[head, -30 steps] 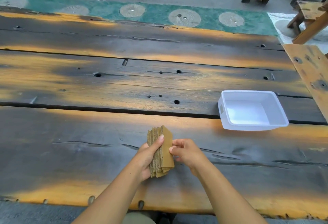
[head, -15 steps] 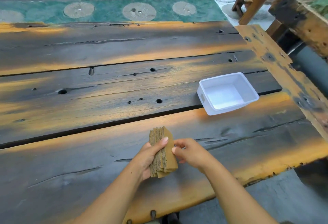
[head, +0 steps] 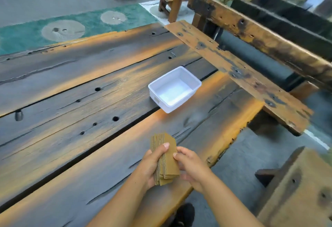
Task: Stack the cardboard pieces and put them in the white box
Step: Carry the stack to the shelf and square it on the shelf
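Fingers [head: 166, 145] of the left hand [head: 152, 165] wrap round the cardboard stack [head: 166, 158], thumb pressed on its face, while the right hand [head: 190, 165] pinches the opposite edge, fingertips closed on it. That two-sided grip looks meant to square the pieces up. The stack stands on edge just above the wooden table [head: 71, 137], brown, corrugated, lower ends slightly fanned and uneven. Beyond, well apart, sits the white box [head: 158, 93], empty and open-topped, ready to receive it.
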A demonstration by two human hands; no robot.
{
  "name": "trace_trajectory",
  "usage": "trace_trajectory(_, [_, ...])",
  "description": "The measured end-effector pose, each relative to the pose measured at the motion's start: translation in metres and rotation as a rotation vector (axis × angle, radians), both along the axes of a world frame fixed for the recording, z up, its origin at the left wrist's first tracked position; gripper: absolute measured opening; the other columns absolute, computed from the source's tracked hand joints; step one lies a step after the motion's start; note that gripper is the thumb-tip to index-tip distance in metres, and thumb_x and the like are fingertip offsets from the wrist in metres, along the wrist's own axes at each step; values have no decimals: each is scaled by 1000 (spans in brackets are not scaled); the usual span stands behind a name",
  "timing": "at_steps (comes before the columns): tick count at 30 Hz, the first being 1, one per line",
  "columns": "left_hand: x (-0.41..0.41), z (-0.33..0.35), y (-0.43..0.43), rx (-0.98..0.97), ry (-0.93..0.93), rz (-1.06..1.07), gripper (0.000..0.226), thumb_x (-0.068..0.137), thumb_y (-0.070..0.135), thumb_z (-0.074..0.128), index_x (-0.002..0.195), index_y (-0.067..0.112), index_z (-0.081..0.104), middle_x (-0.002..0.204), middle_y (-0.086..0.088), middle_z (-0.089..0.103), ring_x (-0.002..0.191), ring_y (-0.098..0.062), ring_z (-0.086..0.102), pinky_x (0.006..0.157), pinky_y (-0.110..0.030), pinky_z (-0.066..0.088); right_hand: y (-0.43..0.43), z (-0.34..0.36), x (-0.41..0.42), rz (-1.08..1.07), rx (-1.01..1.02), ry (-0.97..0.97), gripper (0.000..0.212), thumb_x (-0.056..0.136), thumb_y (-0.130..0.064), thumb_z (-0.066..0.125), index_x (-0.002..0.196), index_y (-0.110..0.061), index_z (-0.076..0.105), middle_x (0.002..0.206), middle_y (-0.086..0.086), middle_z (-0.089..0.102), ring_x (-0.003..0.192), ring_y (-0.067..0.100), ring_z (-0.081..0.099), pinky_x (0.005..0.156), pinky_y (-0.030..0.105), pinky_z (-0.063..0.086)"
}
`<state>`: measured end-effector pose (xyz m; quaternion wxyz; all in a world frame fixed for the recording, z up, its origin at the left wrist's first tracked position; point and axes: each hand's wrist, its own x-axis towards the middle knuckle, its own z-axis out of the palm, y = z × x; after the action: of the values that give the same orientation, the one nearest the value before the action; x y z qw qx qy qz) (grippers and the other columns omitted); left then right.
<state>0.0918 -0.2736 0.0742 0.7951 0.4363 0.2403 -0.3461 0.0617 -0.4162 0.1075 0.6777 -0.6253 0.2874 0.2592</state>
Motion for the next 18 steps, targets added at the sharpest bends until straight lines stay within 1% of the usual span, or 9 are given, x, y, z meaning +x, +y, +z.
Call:
trace_trajectory(1, [4,6,-22,-5,-21,-50,41,74,25,78,107,8,61,85,-20,77,74,-33,74,79,-52,60,-16,4,-5,-78,8,-1,28,99,-18,47,118,-22,68,114,12,73,98,22,71,67,39,61])
trace_trajectory(4, [9,21,-83,-58,-81,-186,37,70,25,76,100,5,67,84,-21,75,70,-32,73,72,-46,61,-60,16,-21,-281,22,-1,31,98,-21,50,125,-25,64,121,14,71,110,28,69,92,59,56])
trace_trajectory(6, [6,28,-134,-70,-105,-305,41,71,24,75,105,2,68,86,-22,76,69,-30,74,66,-44,63,-103,24,-38,-409,36,-26,33,98,-21,52,131,-24,60,123,12,71,117,30,66,92,62,54])
trace_trajectory(8, [-5,37,-193,-56,-114,-485,46,73,25,74,111,0,67,88,-23,77,69,-31,76,64,-46,65,-157,31,-66,-505,25,-86,30,99,-17,52,126,-22,62,122,12,71,115,31,67,92,58,55])
trace_trajectory(11, [-28,50,-274,-88,-115,-780,41,78,27,77,112,4,74,107,-28,76,84,-39,75,87,-66,55,-231,41,-117,-633,-66,-161,28,96,-11,58,122,-21,62,114,9,73,99,22,71,86,46,57])
trace_trajectory(12, [-36,54,-301,-92,-138,-867,39,77,27,80,110,5,77,111,-30,74,87,-39,75,89,-66,54,-253,44,-134,-671,-89,-188,31,94,-8,60,122,-21,60,110,8,72,95,20,70,82,44,57])
trace_trajectory(14, [-64,59,-360,-90,-189,-1026,39,75,27,82,107,5,79,110,-31,74,86,-38,75,85,-61,58,-298,50,-178,-770,-122,-219,34,92,-4,62,122,-20,58,103,5,70,90,18,68,78,43,56])
trace_trajectory(16, [-93,67,-413,-87,-230,-1145,40,75,24,82,109,4,78,112,-33,73,86,-39,75,85,-59,58,-331,59,-216,-875,-150,-243,35,93,-4,62,123,-19,55,98,0,69,86,14,67,70,36,56])
trace_trajectory(18, [-134,79,-469,-128,-249,-1270,35,71,22,81,101,4,81,106,-34,74,78,-40,77,68,-51,62,-359,71,-260,-1038,-202,-254,32,93,-3,62,119,-21,55,95,-3,68,80,10,66,62,27,53])
